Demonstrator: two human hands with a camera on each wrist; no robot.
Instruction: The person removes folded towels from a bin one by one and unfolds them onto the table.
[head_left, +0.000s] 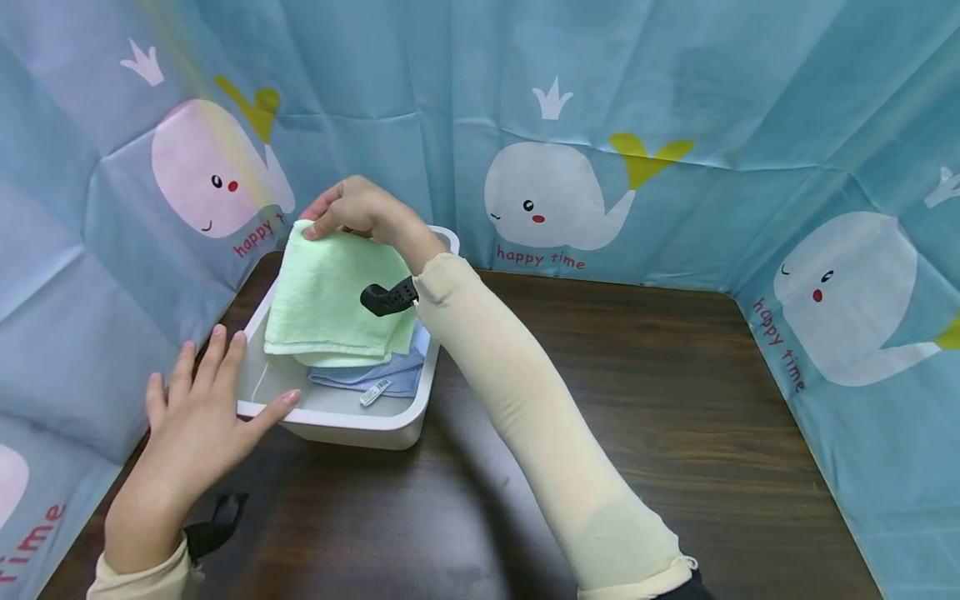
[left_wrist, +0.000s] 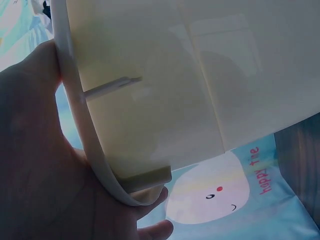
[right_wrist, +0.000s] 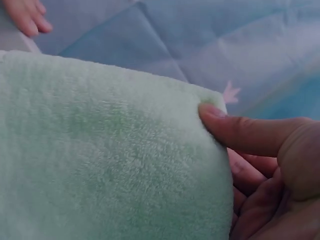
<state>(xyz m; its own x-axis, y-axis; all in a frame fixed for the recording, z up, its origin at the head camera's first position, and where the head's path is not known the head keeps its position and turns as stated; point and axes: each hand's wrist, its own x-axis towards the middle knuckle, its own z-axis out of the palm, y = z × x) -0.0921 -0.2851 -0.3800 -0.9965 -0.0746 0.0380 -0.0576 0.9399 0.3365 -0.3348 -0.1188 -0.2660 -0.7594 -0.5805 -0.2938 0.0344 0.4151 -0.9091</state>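
My right hand pinches the far left corner of a folded light green towel. In the right wrist view the thumb presses on top of the fluffy towel, the other fingers curled beneath. The towel lies over a blue cloth with a small white tag, inside a white plastic bin. Fingers spread and straight, my left hand rests at the bin's near left corner. In the left wrist view that hand lies along the bin's rim.
The bin stands on a dark wooden table, toward its left side. A blue curtain printed with whales encloses the table at the back and both sides. My right forearm reaches across the table and over the bin's right rim.
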